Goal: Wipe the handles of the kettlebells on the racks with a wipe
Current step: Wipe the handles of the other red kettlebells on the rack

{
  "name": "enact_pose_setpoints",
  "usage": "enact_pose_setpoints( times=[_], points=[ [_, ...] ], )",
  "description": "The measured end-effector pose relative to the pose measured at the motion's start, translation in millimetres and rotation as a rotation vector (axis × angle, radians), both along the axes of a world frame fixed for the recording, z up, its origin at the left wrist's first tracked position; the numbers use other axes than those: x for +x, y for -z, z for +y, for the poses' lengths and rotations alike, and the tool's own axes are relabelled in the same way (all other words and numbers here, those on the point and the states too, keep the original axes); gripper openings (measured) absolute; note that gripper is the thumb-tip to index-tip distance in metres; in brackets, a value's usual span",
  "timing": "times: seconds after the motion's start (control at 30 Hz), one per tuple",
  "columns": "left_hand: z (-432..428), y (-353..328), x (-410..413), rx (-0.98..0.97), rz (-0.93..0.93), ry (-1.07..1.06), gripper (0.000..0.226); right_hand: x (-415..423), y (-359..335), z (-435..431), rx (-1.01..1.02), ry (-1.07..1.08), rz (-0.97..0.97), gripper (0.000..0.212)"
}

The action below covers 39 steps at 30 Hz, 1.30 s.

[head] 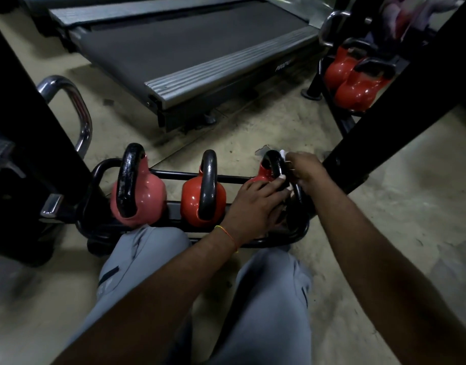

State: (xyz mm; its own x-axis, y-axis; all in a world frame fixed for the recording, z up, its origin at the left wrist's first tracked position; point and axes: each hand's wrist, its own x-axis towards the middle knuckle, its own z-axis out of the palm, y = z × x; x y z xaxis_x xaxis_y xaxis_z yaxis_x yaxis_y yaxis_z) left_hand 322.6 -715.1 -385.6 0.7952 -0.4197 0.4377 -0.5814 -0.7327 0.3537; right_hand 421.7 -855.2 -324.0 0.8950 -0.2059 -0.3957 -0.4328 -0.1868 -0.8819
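Grey-trousered knees front the low rack; at its right end the third kettlebell's handle arches near-to-far, right hand fingers closed on the wipe at its crown, left hand curled around the near leg.

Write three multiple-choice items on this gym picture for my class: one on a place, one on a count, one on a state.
1. Where is the right hand?
A. On the rightmost kettlebell handle
B. On the treadmill
C. On the floor

2. How many kettlebells sit in the near rack?
A. One
B. Three
C. Six

3. What is the white wipe doing?
A. Lying on the floor
B. Hanging from the rack
C. Pressed to a handle

Key: 1 A, its fingers grip that black handle. 2 B, three stand in a row. 3 C, white shows between hand and handle.
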Motion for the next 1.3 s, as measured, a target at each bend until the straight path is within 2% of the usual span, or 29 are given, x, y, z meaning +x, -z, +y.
enact_pose_setpoints(
  times=[0.07,0.1,0.17,0.23,0.3,0.37,0.4,0.47,0.57,0.63,0.7,0.73,0.83,0.9,0.97,1.03,1.1,1.17,1.3],
  points=[
    [1,-1,0,0.001,-0.002,-0.009,0.041,5,11,-3,0.25,0.003,0.184,0.019],
    [1,-2,0,0.002,-0.001,-0.007,0.042,5,17,-6,0.293,-0.002,0.223,0.023],
    [2,-4,1,0.004,-0.015,0.003,0.04,-2,20,-12,0.299,-0.002,0.253,0.025],
    [7,-2,2,-0.001,-0.038,0.024,0.036,-16,13,-16,0.2,-0.055,0.264,0.022],
    [12,2,-1,-0.004,-0.051,0.038,0.036,-24,8,-18,0.09,-0.067,0.165,0.023],
    [17,6,-7,0.008,-0.051,0.033,0.038,-25,1,-14,0.021,-0.027,-0.072,0.021],
    [19,6,-10,0.021,-0.047,0.029,0.04,-22,-1,-10,-0.049,-0.023,-0.182,0.021],
    [20,6,-17,0.055,-0.04,0.037,0.048,-13,-6,4,-0.326,-0.094,-0.281,0.016],
    [19,6,-22,0.101,-0.017,0.063,0.057,-6,-8,30,-0.92,-0.328,-0.346,0.004],
    [18,7,-24,0.129,-0.01,0.06,0.06,-6,-5,41,-1.273,-0.48,-0.384,0.01],
    [17,10,-26,0.148,-0.028,0.053,0.061,-13,-5,39,-1.443,-0.551,-0.442,0.011],
    [16,11,-27,0.152,-0.039,0.052,0.061,-18,-6,34,-1.438,-0.563,-0.473,0.009],
    [14,11,-25,0.108,-0.063,0.051,0.056,-35,-5,10,-1.197,-0.472,-0.631,0.009],
    [14,10,-20,0.02,-0.057,0.063,0.047,-43,3,-3,-0.923,-0.327,-0.654,0.01],
    [15,5,-14,-0.094,-0.058,0.071,0.036,-43,10,-5,-0.509,-0.17,-0.53,0.006],
    [17,-3,-6,-0.198,0.008,0.018,0.038,-35,10,-1,-0.045,-0.01,-0.324,0.005],
    [20,-13,9,-0.293,0.121,-0.045,0.042,-27,12,0,0.281,0.091,-0.123,0.013],
    [20,-23,30,-0.365,0.194,-0.068,0.04,-22,19,-1,0.471,0.16,0.035,0.011],
    [19,-37,78,-0.42,0.356,-0.067,0.032,-33,34,-6,0.542,0.131,0.153,0.025]
  ],
)
